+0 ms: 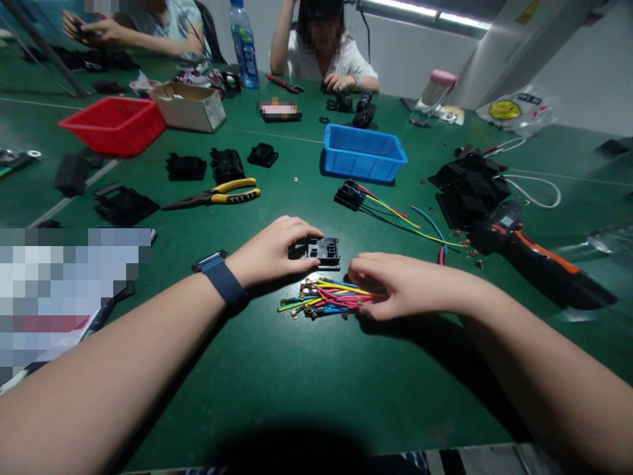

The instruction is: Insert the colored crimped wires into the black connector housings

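Observation:
My left hand, with a dark watch band on its wrist, grips a small black plastic housing by its left side, thumb in front and fingers behind. Just below it on the green table lies a bundle of short coloured wires, red, yellow, blue and green, with brass terminals at their left ends. My right hand is closed around the right end of that bundle, its palm hiding the far wire ends. Farther back sits another black housing with coloured wires trailing from it to the right.
Yellow-handled pliers lie left of centre, near several black housings. A blue bin, a red bin and a cardboard box stand behind. A black-orange power tool lies right. Two people sit across the table.

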Action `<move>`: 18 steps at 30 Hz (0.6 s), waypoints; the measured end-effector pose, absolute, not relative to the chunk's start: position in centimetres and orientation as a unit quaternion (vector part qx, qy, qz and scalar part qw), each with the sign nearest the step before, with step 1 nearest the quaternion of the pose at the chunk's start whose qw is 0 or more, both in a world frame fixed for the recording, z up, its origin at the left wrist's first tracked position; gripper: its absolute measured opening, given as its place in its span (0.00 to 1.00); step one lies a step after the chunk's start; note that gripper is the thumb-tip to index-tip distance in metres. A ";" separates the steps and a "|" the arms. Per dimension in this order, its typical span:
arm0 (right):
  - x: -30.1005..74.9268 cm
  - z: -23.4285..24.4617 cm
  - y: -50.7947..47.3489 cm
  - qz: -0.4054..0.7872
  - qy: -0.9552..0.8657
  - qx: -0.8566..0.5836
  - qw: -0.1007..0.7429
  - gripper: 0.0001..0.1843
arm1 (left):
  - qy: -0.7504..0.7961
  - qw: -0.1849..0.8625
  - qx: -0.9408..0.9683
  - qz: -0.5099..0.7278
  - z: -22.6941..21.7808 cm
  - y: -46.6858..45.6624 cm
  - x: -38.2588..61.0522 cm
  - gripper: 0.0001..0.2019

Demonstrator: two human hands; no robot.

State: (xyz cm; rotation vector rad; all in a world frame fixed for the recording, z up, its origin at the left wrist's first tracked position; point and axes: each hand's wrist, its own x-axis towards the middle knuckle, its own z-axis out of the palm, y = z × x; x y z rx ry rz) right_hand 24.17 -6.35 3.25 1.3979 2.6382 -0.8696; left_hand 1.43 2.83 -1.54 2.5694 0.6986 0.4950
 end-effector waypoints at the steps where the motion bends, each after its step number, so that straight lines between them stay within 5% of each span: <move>1: 24.3 3.3 -6.2 -0.286 0.849 0.444 0.018 0.13 | 0.253 0.215 0.926 0.179 -1.6 2.8 1.4 0.20; 18: 26.1 3.6 -4.5 -0.391 0.798 0.457 0.029 0.08 | 0.274 0.225 0.920 0.164 -1.2 2.6 1.5 0.20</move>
